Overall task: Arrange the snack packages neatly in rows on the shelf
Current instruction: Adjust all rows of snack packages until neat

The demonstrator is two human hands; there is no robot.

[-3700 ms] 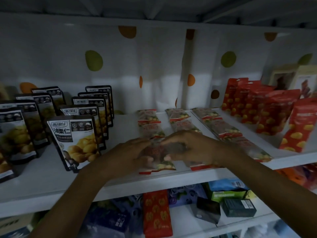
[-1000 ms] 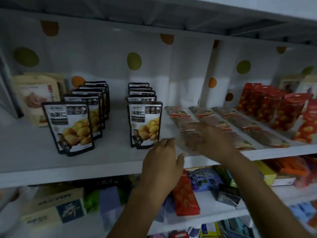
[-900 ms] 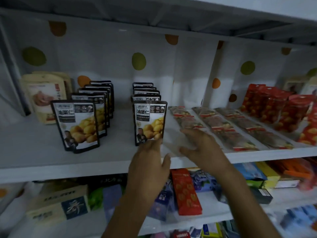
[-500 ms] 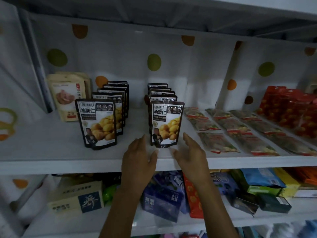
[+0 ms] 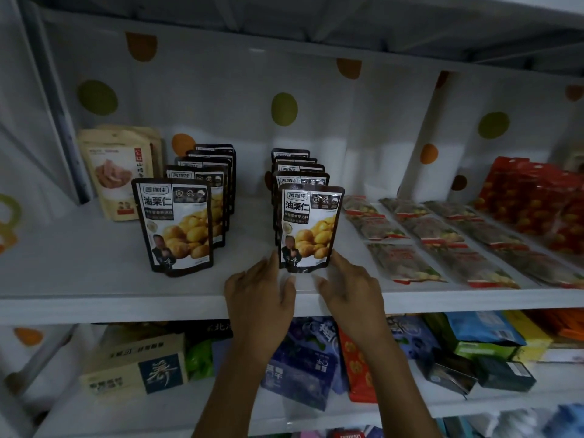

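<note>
Your left hand (image 5: 260, 300) and right hand (image 5: 349, 292) flank the base of the front chestnut pouch (image 5: 309, 227), fingers spread and loosely open, fingertips at its lower corners; neither hand closes on it. That two-sided touch looks meant to square the pouch and keep it upright. It heads a row of matching pouches running back on the shelf (image 5: 94, 298). A second chestnut row (image 5: 177, 222) stands well apart to the left, with beige pouches (image 5: 118, 172) beyond. To the right, flat clear packets (image 5: 407, 248) lie in lines, then red pouches (image 5: 534, 197) stand farther on.
</note>
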